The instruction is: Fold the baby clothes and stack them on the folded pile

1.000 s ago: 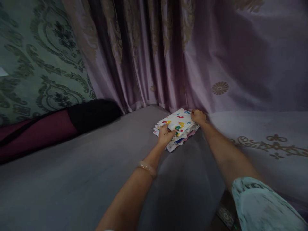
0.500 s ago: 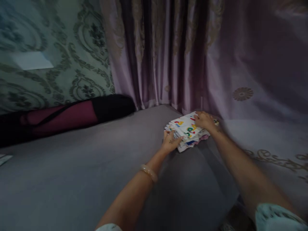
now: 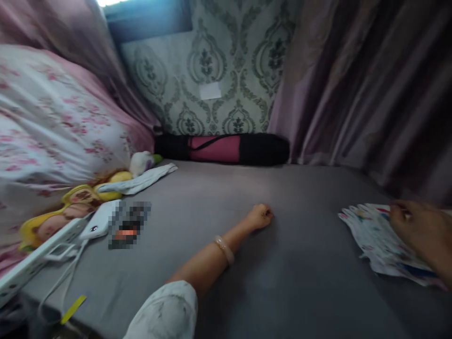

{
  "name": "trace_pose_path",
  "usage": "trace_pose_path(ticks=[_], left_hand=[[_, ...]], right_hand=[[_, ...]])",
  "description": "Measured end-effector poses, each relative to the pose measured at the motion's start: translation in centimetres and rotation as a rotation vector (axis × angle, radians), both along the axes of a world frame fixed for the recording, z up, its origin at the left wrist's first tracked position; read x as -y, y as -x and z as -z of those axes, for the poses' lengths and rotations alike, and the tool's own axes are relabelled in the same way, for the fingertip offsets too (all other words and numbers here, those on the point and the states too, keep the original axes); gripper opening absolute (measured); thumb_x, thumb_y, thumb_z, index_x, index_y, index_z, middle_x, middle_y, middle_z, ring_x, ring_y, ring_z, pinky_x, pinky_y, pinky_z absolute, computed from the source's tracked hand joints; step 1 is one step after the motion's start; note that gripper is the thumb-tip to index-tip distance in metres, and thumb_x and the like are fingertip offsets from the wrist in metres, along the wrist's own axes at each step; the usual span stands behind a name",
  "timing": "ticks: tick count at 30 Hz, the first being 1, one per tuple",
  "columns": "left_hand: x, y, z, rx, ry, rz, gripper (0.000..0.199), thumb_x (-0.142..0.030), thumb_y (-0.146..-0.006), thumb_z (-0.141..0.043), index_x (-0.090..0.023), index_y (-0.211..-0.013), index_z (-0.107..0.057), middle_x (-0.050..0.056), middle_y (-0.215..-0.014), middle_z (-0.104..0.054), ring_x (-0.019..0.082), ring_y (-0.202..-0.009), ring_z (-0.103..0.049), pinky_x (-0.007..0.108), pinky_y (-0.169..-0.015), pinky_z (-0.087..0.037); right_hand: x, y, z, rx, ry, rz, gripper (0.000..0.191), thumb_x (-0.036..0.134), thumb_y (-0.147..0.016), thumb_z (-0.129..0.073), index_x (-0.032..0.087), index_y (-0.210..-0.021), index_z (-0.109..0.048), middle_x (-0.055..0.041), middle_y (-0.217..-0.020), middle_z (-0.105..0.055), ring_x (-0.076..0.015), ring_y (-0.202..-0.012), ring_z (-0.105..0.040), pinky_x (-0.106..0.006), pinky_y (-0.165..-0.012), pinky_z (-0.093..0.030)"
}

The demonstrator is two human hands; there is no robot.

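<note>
At mid-bed my left hand (image 3: 260,216) is closed in a fist against the grey sheet (image 3: 303,263), with nothing visible in it. It has come away from the stack of folded cloths (image 3: 379,242). That stack is white with coloured prints, its layers uneven at the left edge. Over its top, at the right edge of the view, lies my right hand (image 3: 422,230), with a ring on one finger. This hand is blurred, and its fingertips are hidden, so its grip on the cloths cannot be made out.
A black and pink long bag (image 3: 215,149) lies along the wall. On the left are a flowered bedding heap (image 3: 70,122), plush toys (image 3: 79,200), a white cloth (image 3: 141,181), a power strip (image 3: 45,252), a white charger (image 3: 102,221) and a pixelated item (image 3: 129,226).
My view has turned left, bringing the bedding, toys and power strip into sight. The left hand has let go of the cloth stack and closed into a fist; the right hand stays at the stack.
</note>
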State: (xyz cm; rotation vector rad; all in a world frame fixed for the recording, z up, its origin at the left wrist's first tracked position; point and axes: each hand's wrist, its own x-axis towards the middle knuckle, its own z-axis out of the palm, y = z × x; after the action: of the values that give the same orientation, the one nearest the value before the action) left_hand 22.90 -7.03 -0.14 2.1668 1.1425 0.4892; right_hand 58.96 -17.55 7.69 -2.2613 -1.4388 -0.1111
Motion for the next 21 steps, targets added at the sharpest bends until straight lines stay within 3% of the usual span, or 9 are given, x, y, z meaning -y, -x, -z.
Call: trace_pose_path(ticks=[3,5,7,11,15,21], left_hand=[[-0.7,2.5,0.1,-0.04,-0.017,-0.065,0.024,-0.008,-0.078,-0.05,-0.013,-0.089,-0.071,0.009,-0.084,-0.07,0.017,-0.078,-0.061,0.027,-0.076,-0.047],[-1.1,3.5,0.2,-0.028,-0.028,-0.056,0.023,-0.008,-0.078,-0.05,-0.012,-0.09,-0.07,0.01,-0.087,-0.07,0.016,-0.079,-0.061,0.027,-0.077,-0.046],[-1.4,4.3,0.4,0.021,0.003,-0.025,0.021,-0.009,-0.08,-0.051,-0.011,-0.09,-0.07,0.009,-0.088,-0.069,0.015,-0.079,-0.06,0.025,-0.077,-0.046],[-1.9,6.5,0.4,0.123,0.208,0.002,0.018,-0.015,-0.083,-0.053,-0.012,-0.09,-0.069,0.003,-0.075,-0.064,0.011,-0.066,-0.055,0.022,-0.066,-0.046],[-2.4,10.7,-0.5,0.19,0.347,-0.095,0.018,-0.02,-0.086,-0.051,-0.011,-0.09,-0.065,-0.002,-0.061,-0.054,0.008,-0.054,-0.05,0.02,-0.056,-0.043],[-3.1,20.5,-2.4,0.206,0.218,-0.443,0.013,-0.017,-0.081,-0.051,-0.013,-0.079,-0.064,-0.001,-0.063,-0.057,0.008,-0.05,-0.051,0.021,-0.053,-0.042]], right_hand=[[-1.9,7.0,1.0,0.049,-0.007,-0.101,0.058,0.062,-0.081,-0.016,0.055,-0.132,-0.042,-0.0213,-0.107,-0.064,-0.0373,-0.111,-0.057,-0.058,-0.087,-0.042],[-3.3,11.7,2.2,0.001,0.052,-0.207,0.056,0.056,-0.081,-0.022,0.05,-0.129,-0.049,-0.0201,-0.097,-0.067,-0.0371,-0.1,-0.063,-0.056,-0.085,-0.046],[-4.5,16.1,3.6,-0.054,0.107,-0.305,0.053,0.054,-0.083,-0.027,0.045,-0.125,-0.057,-0.0195,-0.097,-0.068,-0.0351,-0.096,-0.065,-0.052,-0.084,-0.049],[-5.6,23.9,5.5,-0.074,0.223,-0.451,0.028,0.054,-0.088,-0.049,0.047,-0.112,-0.063,-0.0079,-0.115,-0.064,-0.0274,-0.101,-0.064,-0.041,-0.072,-0.055],[-5.8,29.5,6.4,-0.063,0.248,-0.488,0.024,0.043,-0.09,-0.058,0.034,-0.112,-0.062,-0.0067,-0.124,-0.057,-0.0206,-0.108,-0.057,-0.033,-0.079,-0.055],[-7.1,34.7,6.8,-0.043,0.284,-0.499,0.032,0.036,-0.094,-0.055,0.02,-0.121,-0.057,-0.0086,-0.125,-0.057,-0.0192,-0.103,-0.059,-0.041,-0.088,-0.052]])
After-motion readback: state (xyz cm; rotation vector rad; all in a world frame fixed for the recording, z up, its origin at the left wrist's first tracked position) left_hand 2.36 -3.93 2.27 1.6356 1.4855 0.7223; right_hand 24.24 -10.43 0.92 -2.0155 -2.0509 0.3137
